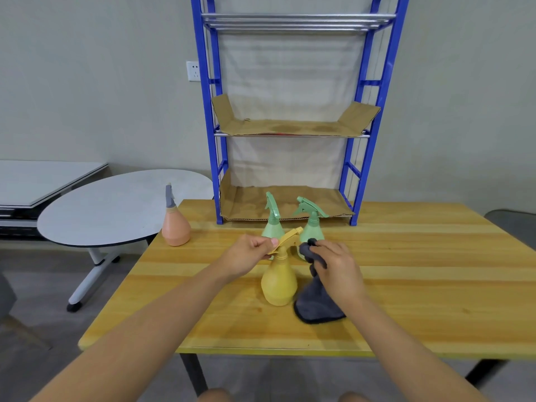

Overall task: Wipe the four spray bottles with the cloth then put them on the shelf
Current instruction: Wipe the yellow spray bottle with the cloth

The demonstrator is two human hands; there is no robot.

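Nearest, both forearms reach out over the front edge of the wooden table, and the work sits between the hands. The left hand has its fingers curled round the trigger head of the yellow spray bottle, pinching it from the left, probably to steady the bottle upright on the table while it is wiped. The right hand grips a bunched fold of the dark grey cloth, its fingers closed on the upper part, and the loose end hangs down and pools on the table just beside the bottle's base (the cloth seems to be touching the bottle's right flank, though the contact itself is hard to make out). That suggests the wiping of this bottle is under way or about to start. Just behind stand two green spray bottles, side by side and upright, partly hidden by the hands. Further left, near the table's far corner and well apart from the others, stands a pink spray bottle with a grey head. At the back edge rises the blue metal shelf, its lower tiers lined with brown cardboard and carrying no bottles, so none has yet been put away.
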